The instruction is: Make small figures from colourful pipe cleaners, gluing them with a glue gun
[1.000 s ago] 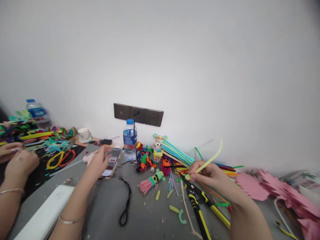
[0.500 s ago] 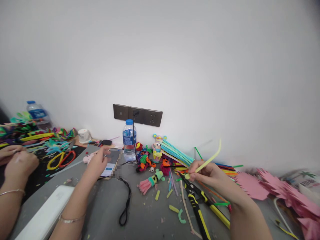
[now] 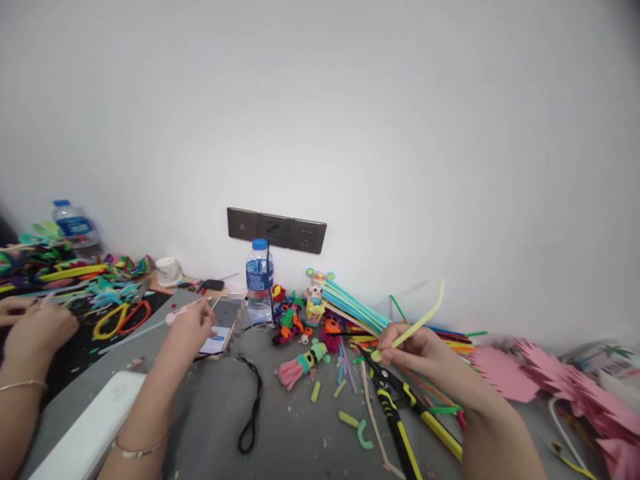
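Observation:
My right hand (image 3: 423,350) pinches a pale yellow pipe cleaner (image 3: 417,325) between thumb and fingers. The strip slants up to the right and its upper end bends upward. Directly below are the jaws of black and yellow pliers (image 3: 384,377), lying on the grey table. My left hand (image 3: 193,330) is over the left edge of a smartphone (image 3: 227,320) with a lit screen, its fingers loosely bent and seemingly empty. A pink object (image 3: 180,312) lies behind that hand, partly hidden. A pink and green pipe-cleaner figure (image 3: 303,365) rests between my hands.
Another person's hands (image 3: 40,327) work at far left, near scissors (image 3: 120,320). A white case (image 3: 90,427) lies beside my left forearm. A water bottle (image 3: 259,283) stands by the wall. Blue pipe cleaners (image 3: 355,307), a black cord (image 3: 255,400) and pink paper (image 3: 505,370) surround the middle.
My left hand has drawn back slightly left across the phone, and its fingers have curled in. My right hand and the yellow pipe cleaner have hardly moved.

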The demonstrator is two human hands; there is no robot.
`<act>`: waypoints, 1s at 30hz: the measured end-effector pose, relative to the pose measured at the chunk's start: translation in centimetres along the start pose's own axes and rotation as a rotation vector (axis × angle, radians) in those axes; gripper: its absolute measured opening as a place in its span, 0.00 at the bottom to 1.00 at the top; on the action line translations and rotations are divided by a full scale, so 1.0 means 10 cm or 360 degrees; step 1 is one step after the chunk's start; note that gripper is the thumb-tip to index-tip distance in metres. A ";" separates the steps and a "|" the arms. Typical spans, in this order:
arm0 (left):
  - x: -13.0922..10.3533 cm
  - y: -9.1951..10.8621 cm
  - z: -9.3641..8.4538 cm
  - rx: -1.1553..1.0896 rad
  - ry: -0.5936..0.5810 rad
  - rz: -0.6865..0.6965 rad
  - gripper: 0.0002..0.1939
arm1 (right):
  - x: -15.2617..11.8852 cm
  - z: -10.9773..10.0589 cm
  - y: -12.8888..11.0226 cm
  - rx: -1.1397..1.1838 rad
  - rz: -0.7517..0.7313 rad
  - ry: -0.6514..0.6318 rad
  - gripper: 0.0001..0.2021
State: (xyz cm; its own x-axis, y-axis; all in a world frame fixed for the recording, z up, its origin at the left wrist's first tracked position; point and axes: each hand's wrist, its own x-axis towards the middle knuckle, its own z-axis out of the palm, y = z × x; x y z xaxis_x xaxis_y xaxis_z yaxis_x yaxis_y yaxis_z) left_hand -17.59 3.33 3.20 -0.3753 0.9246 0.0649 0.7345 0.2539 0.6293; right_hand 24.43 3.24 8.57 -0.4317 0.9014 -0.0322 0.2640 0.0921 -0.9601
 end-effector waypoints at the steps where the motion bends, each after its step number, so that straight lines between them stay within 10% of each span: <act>1: 0.01 -0.01 0.01 0.0026 -0.0008 0.0020 0.04 | 0.00 0.00 0.00 0.0007 -0.0002 -0.0002 0.15; 30: 0.02 -0.05 0.13 0.0599 0.0065 0.0272 0.25 | 0.00 0.00 -0.01 -0.0018 0.0034 -0.0016 0.16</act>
State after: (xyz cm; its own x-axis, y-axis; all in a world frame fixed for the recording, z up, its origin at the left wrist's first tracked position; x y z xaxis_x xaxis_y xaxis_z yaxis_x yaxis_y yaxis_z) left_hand -17.28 3.77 1.85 -0.2466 0.9523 0.1797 0.9407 0.1906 0.2804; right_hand 24.40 3.23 8.67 -0.4343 0.8990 -0.0557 0.2830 0.0775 -0.9560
